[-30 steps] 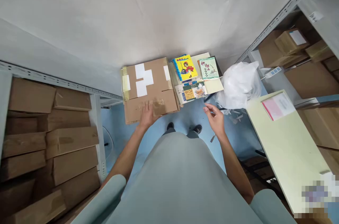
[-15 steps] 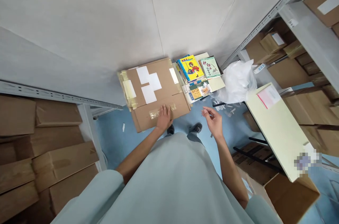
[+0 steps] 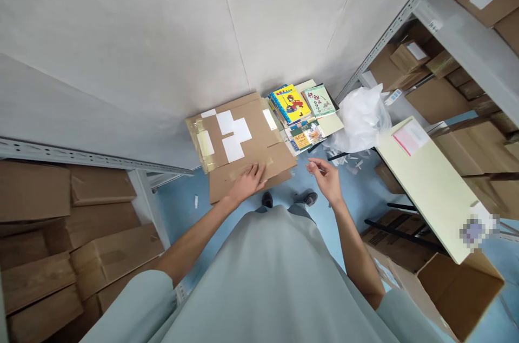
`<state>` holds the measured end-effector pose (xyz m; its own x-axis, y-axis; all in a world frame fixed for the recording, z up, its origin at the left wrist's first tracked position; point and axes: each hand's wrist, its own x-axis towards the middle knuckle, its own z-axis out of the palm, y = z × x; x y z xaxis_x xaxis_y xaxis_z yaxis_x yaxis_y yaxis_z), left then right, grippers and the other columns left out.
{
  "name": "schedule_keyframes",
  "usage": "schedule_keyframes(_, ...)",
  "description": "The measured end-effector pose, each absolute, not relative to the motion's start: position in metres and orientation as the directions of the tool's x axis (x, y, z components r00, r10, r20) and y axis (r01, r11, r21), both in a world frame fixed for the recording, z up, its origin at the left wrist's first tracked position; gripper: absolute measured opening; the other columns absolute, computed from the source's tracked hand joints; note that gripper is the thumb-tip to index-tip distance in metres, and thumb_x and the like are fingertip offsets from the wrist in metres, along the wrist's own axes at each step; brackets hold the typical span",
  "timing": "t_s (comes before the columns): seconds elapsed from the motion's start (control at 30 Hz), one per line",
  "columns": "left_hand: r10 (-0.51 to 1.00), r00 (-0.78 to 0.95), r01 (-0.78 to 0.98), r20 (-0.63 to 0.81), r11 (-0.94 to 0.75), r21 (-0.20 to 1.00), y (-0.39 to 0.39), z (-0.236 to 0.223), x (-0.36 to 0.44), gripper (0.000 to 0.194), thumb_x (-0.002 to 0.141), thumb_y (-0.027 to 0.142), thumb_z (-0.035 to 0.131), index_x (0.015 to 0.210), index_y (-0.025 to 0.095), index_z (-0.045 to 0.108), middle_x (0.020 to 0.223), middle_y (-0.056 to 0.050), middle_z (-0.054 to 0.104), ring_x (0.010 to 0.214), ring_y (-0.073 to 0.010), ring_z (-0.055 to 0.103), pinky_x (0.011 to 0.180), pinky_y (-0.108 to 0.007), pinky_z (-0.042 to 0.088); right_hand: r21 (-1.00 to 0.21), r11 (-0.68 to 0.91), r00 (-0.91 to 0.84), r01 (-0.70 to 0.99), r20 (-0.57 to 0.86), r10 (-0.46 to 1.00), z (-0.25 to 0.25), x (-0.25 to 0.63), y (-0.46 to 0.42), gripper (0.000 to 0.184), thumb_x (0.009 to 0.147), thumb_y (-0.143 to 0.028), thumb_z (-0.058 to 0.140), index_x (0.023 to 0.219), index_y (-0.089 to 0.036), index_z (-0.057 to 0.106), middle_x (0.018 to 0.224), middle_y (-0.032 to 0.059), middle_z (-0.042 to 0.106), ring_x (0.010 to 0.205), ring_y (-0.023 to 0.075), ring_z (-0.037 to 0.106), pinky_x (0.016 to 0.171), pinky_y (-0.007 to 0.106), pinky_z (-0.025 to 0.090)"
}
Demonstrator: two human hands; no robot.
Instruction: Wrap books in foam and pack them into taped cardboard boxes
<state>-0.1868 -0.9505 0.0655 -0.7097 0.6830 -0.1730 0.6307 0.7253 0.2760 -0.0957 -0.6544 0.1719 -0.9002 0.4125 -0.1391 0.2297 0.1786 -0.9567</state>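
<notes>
Flattened cardboard [image 3: 259, 116], with white paper patches and clear tape, lies on a surface against the wall. My left hand [image 3: 248, 182] rests on its near part, fingers stretched out over the cardboard. At the near right edge, a lower cardboard layer shows beneath the upper one. My right hand [image 3: 327, 180] is in the air to the right of the cardboard, apart from it. Its thumb and fingertips are drawn together in a pinch; anything between them is too small to make out. Beyond it lie a yellow picture book [image 3: 290, 105], a pale green book [image 3: 318, 101] and other books.
A white plastic bag [image 3: 360, 121] sits right of the books. On the narrow table [image 3: 430, 186] lies a pink-edged paper [image 3: 410, 136]. Box-filled shelves stand on both sides. An open carton [image 3: 458, 289] is at lower right; paper scraps litter the blue floor.
The upper cardboard's near edge has come away from the layer beneath, showing a gap at the right. My left hand has turned slightly on it. My right hand stays pinched beside the cardboard.
</notes>
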Motion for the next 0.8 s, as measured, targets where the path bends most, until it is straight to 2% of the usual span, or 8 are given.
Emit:
schedule_keyframes(0.13,0.595,-0.79,0.558,-0.148,0.798,0.228,-0.963,0.129,-0.209,0.061,0.111,0.024,0.043,0.171,0.017,0.051,0.168,-0.022,0.06,0.149,-0.0356,0.066,0.112,-0.047,0.063,-0.964,0.166,-0.901,0.207,-0.122,0.416,0.169,-0.096,-0.651,0.06,0.094,-0.079,0.072,0.116,-0.024,0.084,0.104,0.0113,0.087,0.096,0.0308,0.083,0.089,0.047,0.068)
schedule_keyframes(0.23,0.492,-0.867,0.465,-0.08,0.855,0.229,-0.976,0.182,-0.238,0.055,0.109,0.02,0.045,0.162,0.02,0.061,0.154,-0.018,0.072,0.133,-0.032,0.076,0.108,-0.043,0.063,-0.973,0.15,-0.903,0.178,-0.101,0.418,0.167,-0.101,-0.645,0.06,0.094,-0.079,0.072,0.115,-0.024,0.084,0.102,0.0109,0.087,0.094,0.03,0.083,0.09,0.047,0.068)
schedule_keyframes(0.33,0.275,-0.957,0.29,0.091,0.915,0.28,-0.99,0.242,-0.271,0.043,0.107,0.025,0.055,0.145,0.019,0.073,0.114,-0.016,0.084,0.106,-0.0334,0.082,0.095,-0.04,0.063,-0.982,0.133,-0.905,0.137,-0.07,0.419,0.167,-0.107,-0.635,0.06,0.094,-0.079,0.071,0.113,-0.024,0.084,0.101,0.0103,0.087,0.093,0.0292,0.083,0.09,0.047,0.068)
schedule_keyframes(0.4,0.164,-0.966,0.214,0.199,0.939,0.268,-0.997,0.286,-0.287,0.039,0.106,0.033,0.059,0.138,0.018,0.076,0.092,-0.012,0.081,0.093,-0.0347,0.081,0.093,-0.044,0.063,-0.986,0.122,-0.906,0.112,-0.051,0.421,0.168,-0.111,-0.624,0.059,0.094,-0.079,0.072,0.112,-0.024,0.084,0.1,0.0096,0.087,0.092,0.0288,0.082,0.089,0.046,0.068)
schedule_keyframes(0.47,0.077,-0.933,0.203,0.35,0.919,0.338,-0.997,0.33,-0.296,0.036,0.103,0.039,0.063,0.122,0.015,0.08,0.077,-0.007,0.074,0.088,-0.0327,0.079,0.097,-0.046,0.062,-0.989,0.11,-0.904,0.095,-0.04,0.426,0.167,-0.116,-0.612,0.059,0.094,-0.079,0.072,0.112,-0.024,0.084,0.101,0.0095,0.087,0.091,0.0288,0.082,0.089,0.046,0.068)
schedule_keyframes(0.57,0.028,-0.867,0.342,0.497,0.759,0.555,-0.978,0.386,-0.3,0.049,0.097,0.054,0.071,0.124,0.013,0.079,0.1,-0.006,0.08,0.111,-0.029,0.079,0.114,-0.046,0.057,-0.993,0.09,-0.895,0.076,-0.028,0.444,0.167,-0.122,-0.587,0.06,0.092,-0.08,0.073,0.111,-0.024,0.084,0.101,0.0099,0.087,0.091,0.0295,0.082,0.089,0.047,0.067)
schedule_keyframes(0.67,0.011,-0.849,0.433,0.529,0.589,0.683,-0.94,0.416,-0.308,0.074,0.085,0.073,0.079,0.125,0.011,0.077,0.124,-0.007,0.081,0.128,-0.0306,0.074,0.124,-0.051,0.052,-0.995,0.09,-0.873,0.052,-0.001,0.487,0.17,-0.126,-0.55,0.061,0.092,-0.08,0.074,0.112,-0.023,0.084,0.104,0.0103,0.088,0.095,0.0299,0.082,0.093,0.048,0.066)
schedule_keyframes(0.8,0.037,-0.907,0.403,0.42,0.369,0.837,-0.865,0.414,-0.33,0.082,0.068,0.086,0.089,0.106,0.013,0.079,0.119,-0.008,0.083,0.131,-0.0341,0.073,0.125,-0.055,0.053,-0.994,0.112,-0.808,0.006,0.061,0.586,0.182,-0.119,-0.476,0.059,0.091,-0.076,0.078,0.116,-0.023,0.083,0.118,0.0125,0.086,0.111,0.0314,0.08,0.101,0.048,0.066)
